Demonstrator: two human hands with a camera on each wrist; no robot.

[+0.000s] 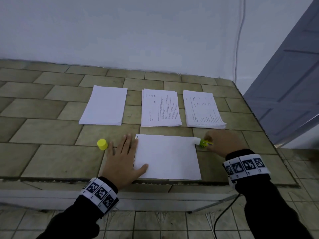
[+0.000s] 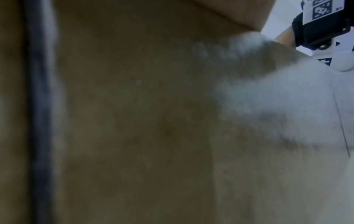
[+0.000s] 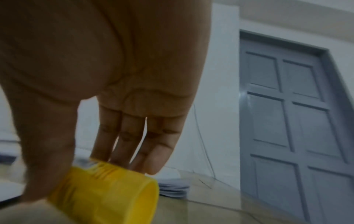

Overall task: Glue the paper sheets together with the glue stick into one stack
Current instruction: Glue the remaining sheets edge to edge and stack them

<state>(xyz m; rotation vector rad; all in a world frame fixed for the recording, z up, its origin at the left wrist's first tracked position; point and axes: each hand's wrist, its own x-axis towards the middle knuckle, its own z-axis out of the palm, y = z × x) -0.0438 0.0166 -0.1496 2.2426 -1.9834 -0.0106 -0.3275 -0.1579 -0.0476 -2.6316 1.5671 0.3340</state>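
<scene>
my right grip [image 1: 218,141] curls round glue stick [image 1: 201,141], tip on sheet [image 1: 165,156] upper-right corner | my left grip [image 1: 123,159] flat, fingers wide, pressing sheet's left edge | cap [image 1: 102,144] left of it on surface [image 1: 51,131]

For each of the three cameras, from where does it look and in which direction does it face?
Head: looks forward and down at the tiled table; left hand flat on the sheet, right hand holding the glue stick.
Left wrist: pressed close to the surface, blurred; the other arm's marker band shows.
Right wrist: looks along the palm toward a door.
Shared: head and right wrist both show the glue stick.
</scene>
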